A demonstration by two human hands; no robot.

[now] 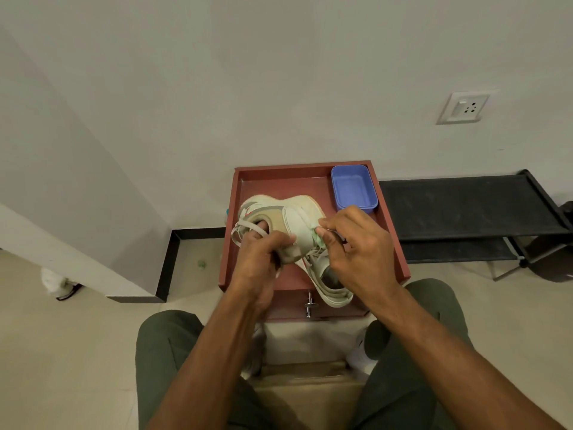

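A cream sneaker [288, 214] is held over a reddish-brown drawer-like tray [279, 181]. My left hand [260, 259] grips it from below, with fingers reaching into its opening and its pale lace looping over them. My right hand [356, 243] pinches a small green cloth [319, 240] against the sneaker's side. A second cream sneaker [333, 290] lies in the tray under my right hand, its heel over the tray's front edge.
A blue plastic tub [353, 187] stands in the tray's back right corner. A metal handle [309, 304] sticks out of the tray's front. A black low rack [465, 209] stands to the right against the wall. My knees in green trousers flank the tray.
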